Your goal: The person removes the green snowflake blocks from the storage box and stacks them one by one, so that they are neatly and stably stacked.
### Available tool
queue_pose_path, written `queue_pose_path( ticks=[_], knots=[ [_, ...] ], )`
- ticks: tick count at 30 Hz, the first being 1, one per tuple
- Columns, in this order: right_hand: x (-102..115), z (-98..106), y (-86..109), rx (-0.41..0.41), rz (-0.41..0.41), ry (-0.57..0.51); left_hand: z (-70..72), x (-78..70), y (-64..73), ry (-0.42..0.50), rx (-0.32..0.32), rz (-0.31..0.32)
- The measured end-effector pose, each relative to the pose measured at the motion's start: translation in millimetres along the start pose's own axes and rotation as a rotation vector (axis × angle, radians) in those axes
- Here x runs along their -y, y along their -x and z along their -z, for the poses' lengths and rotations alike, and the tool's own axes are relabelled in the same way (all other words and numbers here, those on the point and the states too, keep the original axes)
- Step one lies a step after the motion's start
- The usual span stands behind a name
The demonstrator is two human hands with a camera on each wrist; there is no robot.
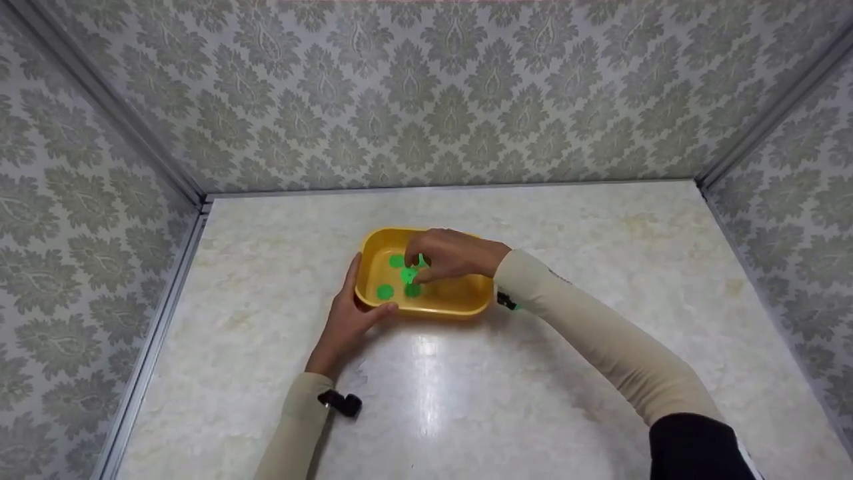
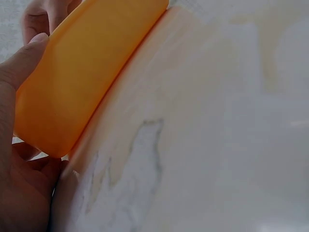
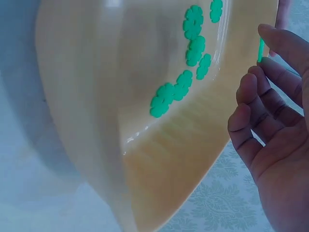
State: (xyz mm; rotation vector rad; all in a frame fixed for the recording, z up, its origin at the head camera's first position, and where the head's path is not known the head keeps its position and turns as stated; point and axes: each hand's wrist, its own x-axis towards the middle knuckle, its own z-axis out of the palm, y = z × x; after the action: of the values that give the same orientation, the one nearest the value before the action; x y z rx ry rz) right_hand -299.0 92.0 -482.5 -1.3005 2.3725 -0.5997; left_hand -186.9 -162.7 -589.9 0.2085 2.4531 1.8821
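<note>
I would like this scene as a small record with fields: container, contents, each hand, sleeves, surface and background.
Container: yellow basin
Contents: several green flower-shaped pieces, lying inside
Left hand: holds the basin's left end, thumb at the near rim
Right hand: above the basin's interior, pinching another green piece
Sleeves: beige sleeves on both forearms
Surface: pale marbled table
Background: patterned wallpaper

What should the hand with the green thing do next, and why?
Perhaps the right hand should lift its green piece a little: it has it pinched, other green flowers lie in the yellow tray to keep clear of, and the left hand holds the tray's side.
</note>
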Motion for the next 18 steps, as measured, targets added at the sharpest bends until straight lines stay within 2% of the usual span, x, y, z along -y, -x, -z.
queue_pose_path(
  ticks=[6, 18],
  knots=[
    [-2, -3, 9.6, -0.011, 0.002, 0.019, 0.7, -1.0, 1.7, -0.017, -0.004, 0.007],
    [-8, -7, 35.3, -0.069, 0.018, -0.054, -0.8, -0.3, 1.5, -0.015, -0.011, 0.009]
  ],
)
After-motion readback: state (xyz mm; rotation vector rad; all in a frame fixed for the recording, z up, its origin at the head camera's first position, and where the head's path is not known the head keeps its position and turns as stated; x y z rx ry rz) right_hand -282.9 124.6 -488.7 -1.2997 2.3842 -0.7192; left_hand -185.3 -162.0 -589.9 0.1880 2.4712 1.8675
